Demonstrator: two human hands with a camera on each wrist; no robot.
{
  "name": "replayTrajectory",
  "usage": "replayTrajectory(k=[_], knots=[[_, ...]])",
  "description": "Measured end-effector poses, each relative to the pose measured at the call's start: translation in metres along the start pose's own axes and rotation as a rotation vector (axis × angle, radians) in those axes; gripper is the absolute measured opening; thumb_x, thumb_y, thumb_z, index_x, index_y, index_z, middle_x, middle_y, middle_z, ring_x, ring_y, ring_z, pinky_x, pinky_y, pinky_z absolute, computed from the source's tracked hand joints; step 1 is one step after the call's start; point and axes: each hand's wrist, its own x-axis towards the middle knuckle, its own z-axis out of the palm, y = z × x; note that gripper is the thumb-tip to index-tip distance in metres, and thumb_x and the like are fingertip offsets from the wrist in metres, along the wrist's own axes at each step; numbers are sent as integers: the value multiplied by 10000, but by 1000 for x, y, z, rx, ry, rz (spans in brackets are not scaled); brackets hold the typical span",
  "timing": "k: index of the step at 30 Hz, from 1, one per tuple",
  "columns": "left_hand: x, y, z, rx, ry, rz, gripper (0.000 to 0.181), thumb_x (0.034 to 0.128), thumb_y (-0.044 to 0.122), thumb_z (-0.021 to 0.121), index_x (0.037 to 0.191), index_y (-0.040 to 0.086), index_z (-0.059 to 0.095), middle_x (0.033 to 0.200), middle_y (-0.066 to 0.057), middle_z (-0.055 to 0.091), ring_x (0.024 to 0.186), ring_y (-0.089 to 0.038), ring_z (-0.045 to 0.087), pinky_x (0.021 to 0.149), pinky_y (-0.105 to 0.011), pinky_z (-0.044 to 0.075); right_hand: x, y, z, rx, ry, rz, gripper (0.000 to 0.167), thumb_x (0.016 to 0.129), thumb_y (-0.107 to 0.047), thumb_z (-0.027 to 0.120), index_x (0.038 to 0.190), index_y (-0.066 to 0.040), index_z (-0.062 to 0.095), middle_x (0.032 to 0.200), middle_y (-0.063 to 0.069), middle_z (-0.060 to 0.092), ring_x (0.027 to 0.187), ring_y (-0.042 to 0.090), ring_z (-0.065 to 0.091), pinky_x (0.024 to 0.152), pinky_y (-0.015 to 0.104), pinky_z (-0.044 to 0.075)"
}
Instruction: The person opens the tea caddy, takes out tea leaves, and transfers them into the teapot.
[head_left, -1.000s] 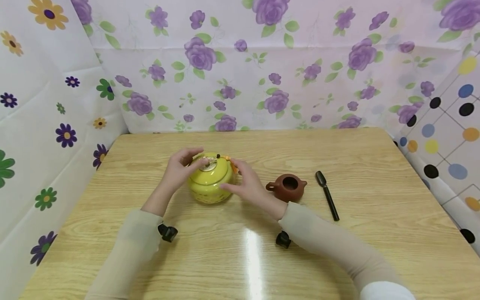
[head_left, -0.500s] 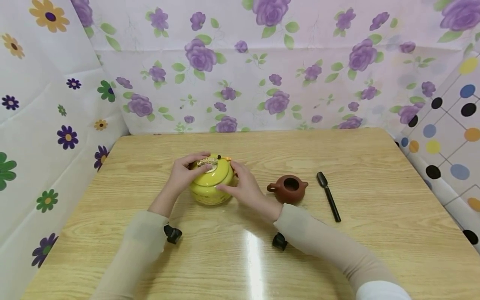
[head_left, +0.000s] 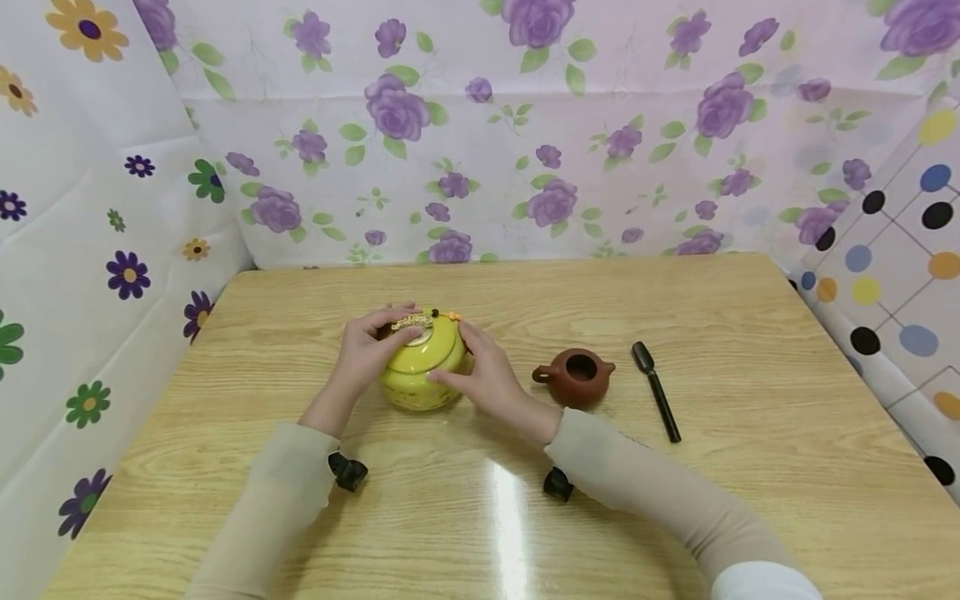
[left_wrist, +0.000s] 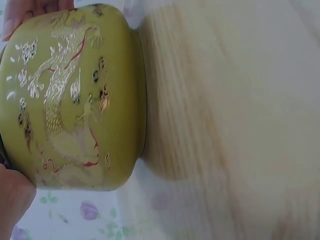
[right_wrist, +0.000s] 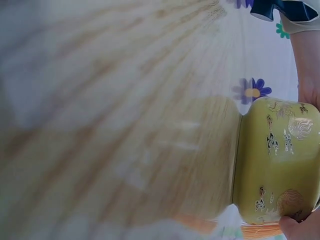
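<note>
A round yellow lidded jar [head_left: 420,385] with a gold dragon pattern [left_wrist: 62,107] stands on the wooden table. Its lid [head_left: 435,352] sits on top and carries a gold ornament [head_left: 412,322]. My left hand [head_left: 365,346] comes from the left and grips the lid at this ornament, thumb in front and fingers behind. On the jar's right side my right hand [head_left: 491,379] holds the body between thumb and fingers; its thumb [right_wrist: 295,227] shows against the wall in the right wrist view. Part of an orange tassel [right_wrist: 261,231] hangs beside the jar there.
Right of the jar stands a small brown clay teapot [head_left: 576,379], its top uncovered. Farther right a dark scoop [head_left: 656,392] with a long handle lies on the table [head_left: 420,533]. Flower-printed cloth [head_left: 480,167] encloses the back and left; dotted cloth hangs at right.
My left hand has moved slightly right and settled its grip on the lid's ornament. The right hand has shifted a little left against the jar. Jar, teapot and scoop have stayed in place.
</note>
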Motion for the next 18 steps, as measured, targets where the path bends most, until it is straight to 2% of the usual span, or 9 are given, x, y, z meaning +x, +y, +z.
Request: replayTrajectory(k=[4, 8, 11, 15, 18], knots=[[-1, 0, 3, -14, 40, 22, 251, 867, 87, 694, 1080, -47, 686, 1195, -207, 638, 1248, -217, 530, 1173, -236, 235, 1, 1, 1, -14, 6, 4, 909, 790, -347, 775, 1470, 15, 291, 1504, 181, 333, 1333, 283, 410, 1093, 340, 390], [-2, -2, 7, -28, 79, 39, 244, 862, 71, 698, 1068, -58, 684, 1150, -192, 662, 1242, -236, 536, 1174, -252, 242, 1, 3, 1, -18, 9, -4, 902, 791, -344, 773, 1463, 25, 298, 1504, 190, 328, 1351, 288, 388, 1098, 341, 382], [-3, -3, 7, -42, 109, 41, 244, 856, 64, 702, 1057, -72, 682, 1109, -105, 698, 1221, -203, 557, 1172, -261, 254, 0, 2, 1, -14, 4, -2, 913, 783, -348, 778, 1461, 30, 297, 1503, 202, 323, 1365, 298, 367, 1114, 354, 357], [-4, -4, 7, -77, 140, 29, 262, 849, 68, 712, 1059, -83, 677, 1074, 70, 712, 1178, -88, 579, 1156, -254, 286, 0, 2, -1, -16, 0, 19, 930, 771, -362, 783, 1463, 21, 294, 1505, 208, 314, 1387, 307, 329, 1147, 384, 296], [-4, -4, 7, -80, 139, 44, 264, 841, 70, 721, 1050, -85, 680, 1063, 91, 713, 1172, -72, 580, 1148, -256, 301, 0, 2, -2, -13, 3, 25, 930, 770, -363, 783, 1467, 10, 293, 1511, 198, 309, 1392, 304, 320, 1155, 388, 281]])
